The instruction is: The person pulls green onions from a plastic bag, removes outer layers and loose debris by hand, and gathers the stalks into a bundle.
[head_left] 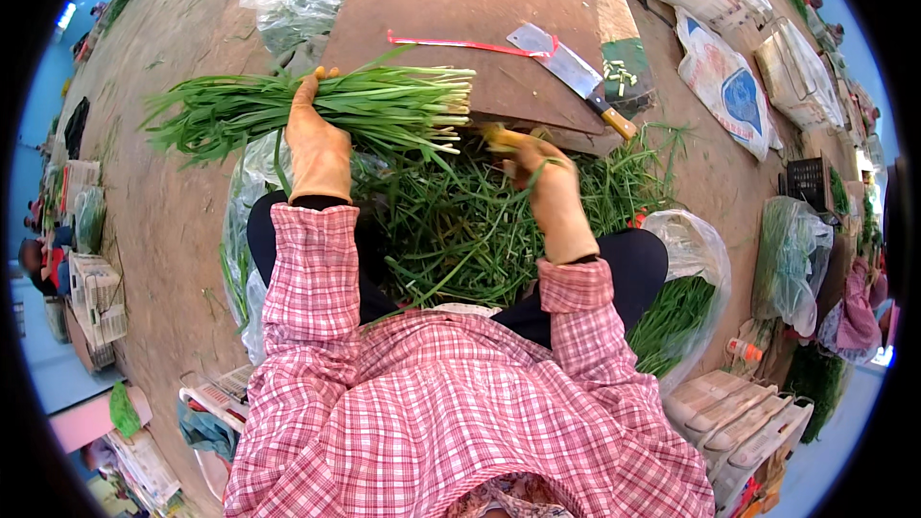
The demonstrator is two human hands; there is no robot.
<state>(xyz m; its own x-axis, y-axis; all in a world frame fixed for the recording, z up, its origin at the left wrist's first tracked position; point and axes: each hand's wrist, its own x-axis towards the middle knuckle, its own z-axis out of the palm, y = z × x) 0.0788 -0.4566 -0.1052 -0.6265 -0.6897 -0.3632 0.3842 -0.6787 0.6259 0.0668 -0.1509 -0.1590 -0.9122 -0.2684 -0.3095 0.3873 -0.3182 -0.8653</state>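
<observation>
My left hand [318, 149], in a tan glove, is closed around a thick bunch of garlic chives [408, 101]. The bunch lies sideways, leaf tips to the left and pale stem ends to the right, at the near edge of a brown board [460, 0]. Just right of those ends is my gloved right hand [554, 197]. Its fingertips are smeared by motion, and a green blade hangs against it. On the board rests a cleaver [576, 72] with a wooden handle, beside a red strip [451, 42]. Loose chive scraps [456, 221] pile up below both hands, between my legs.
Short pale stem pieces [620, 77] lie at the board's right. Plastic bags of greens stand at the far left [312, 0] and by my right knee [686, 278]. White crates [734, 422], a white sack [724, 86] and a black basket [809, 180] are farther right.
</observation>
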